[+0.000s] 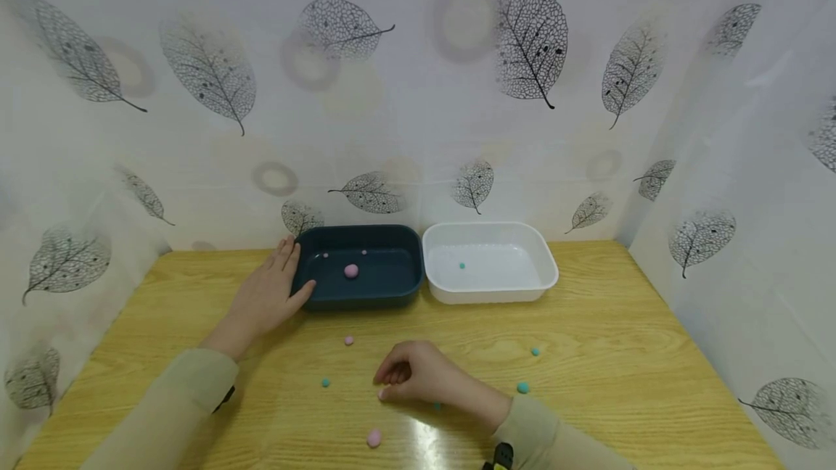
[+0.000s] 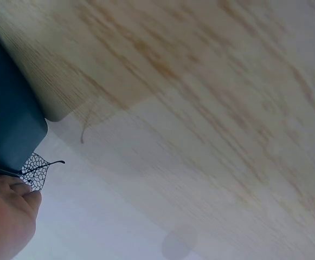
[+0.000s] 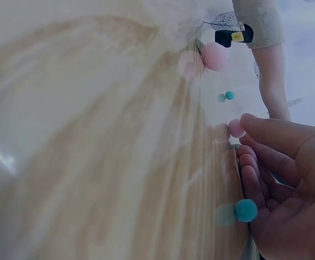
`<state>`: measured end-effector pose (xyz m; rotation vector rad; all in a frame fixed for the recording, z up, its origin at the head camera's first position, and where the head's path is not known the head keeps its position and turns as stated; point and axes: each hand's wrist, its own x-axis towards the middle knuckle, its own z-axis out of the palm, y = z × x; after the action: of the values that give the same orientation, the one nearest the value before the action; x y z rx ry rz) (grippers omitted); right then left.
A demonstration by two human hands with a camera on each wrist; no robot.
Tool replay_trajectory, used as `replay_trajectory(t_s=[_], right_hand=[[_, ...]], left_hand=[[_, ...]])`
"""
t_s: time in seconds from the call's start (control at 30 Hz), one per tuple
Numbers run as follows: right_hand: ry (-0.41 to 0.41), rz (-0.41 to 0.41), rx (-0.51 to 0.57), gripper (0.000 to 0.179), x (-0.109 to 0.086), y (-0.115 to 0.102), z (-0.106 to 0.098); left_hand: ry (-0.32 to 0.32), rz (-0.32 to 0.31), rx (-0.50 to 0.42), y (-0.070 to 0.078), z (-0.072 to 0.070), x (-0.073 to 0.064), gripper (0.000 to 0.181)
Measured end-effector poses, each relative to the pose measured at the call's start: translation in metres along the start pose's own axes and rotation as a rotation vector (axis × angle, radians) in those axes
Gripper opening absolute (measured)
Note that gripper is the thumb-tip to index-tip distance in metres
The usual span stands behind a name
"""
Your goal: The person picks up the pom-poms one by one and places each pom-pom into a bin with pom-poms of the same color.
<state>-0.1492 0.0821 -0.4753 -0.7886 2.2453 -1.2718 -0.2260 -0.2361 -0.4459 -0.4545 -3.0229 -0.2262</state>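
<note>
Trays stand side by side along the far part of the worktop (image 1: 627, 361): a dark blue tray (image 1: 359, 303) on the left, a white tray (image 1: 490, 296) on the right. Through the head view I note contents divided by colour, which suggests deliberate grouping: one large pink bead (image 1: 351, 271) and two small ones in the left tray, one teal bead (image 1: 462, 265) in the right.

My left hand (image 1: 264, 303) rests at the left end of the dark blue tray, fingers extended, thumb at its near left corner. I judge this contact to be for steadying; no bead shows in that hand.

My right hand (image 1: 424, 376) is low over the near worktop, fingers curled. Thumb and forefinger are nearly together at a small pink ball (image 3: 236, 128), which touches the thumb tip; I cannot tell whether the pinch is closed. The low wrist presumably suits so small an item.

Loose on the worktop are a pink bead (image 1: 349, 340) nearer the trays, a larger near one (image 1: 374, 439), and teal beads to left and right.
</note>
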Motion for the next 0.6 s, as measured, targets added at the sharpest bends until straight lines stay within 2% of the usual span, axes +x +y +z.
replay_trajectory(t_s=[0.6], right_hand=[[-0.026,-0.064,-0.103,0.008,0.0009,0.0008,0.0007]], left_hand=[[0.007,0.002,-0.010,0.0019,-0.0016,-0.0012,0.083]])
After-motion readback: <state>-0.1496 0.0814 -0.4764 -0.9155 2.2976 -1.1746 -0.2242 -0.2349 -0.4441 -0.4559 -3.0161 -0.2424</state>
